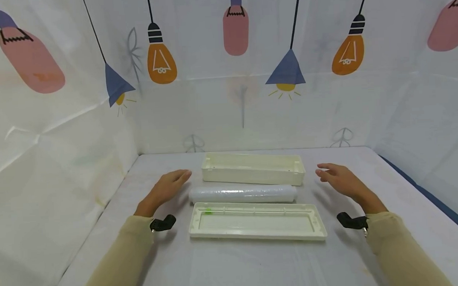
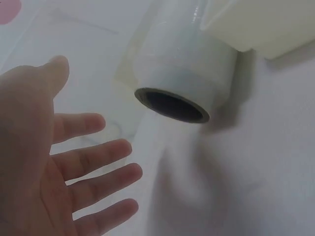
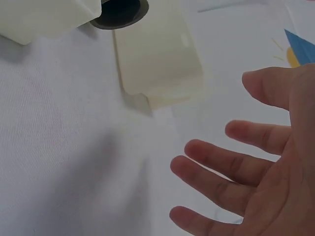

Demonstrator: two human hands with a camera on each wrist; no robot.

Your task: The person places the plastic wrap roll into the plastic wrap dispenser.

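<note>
A roll of clear plastic wrap (image 1: 242, 194) lies crosswise on the white table, its hollow core end (image 2: 172, 105) facing the left wrist camera. Behind it stands a long cream box (image 1: 249, 175), open at the top. In front lies a flat cream lid (image 1: 255, 226) with a thin rod and a small green slider along its far edge. My left hand (image 1: 165, 189) hovers left of the roll and box, fingers spread and holding nothing. On the other side, my right hand (image 1: 342, 180) is held just right of the box, its fingers loosely extended and apart from everything.
White cloth printed with hanging lamps (image 1: 242, 104) rises behind the table (image 1: 253, 270) and along both sides. A dark blue strip (image 1: 427, 194) runs along the right edge. Each wrist wears a black camera mount (image 1: 162, 223).
</note>
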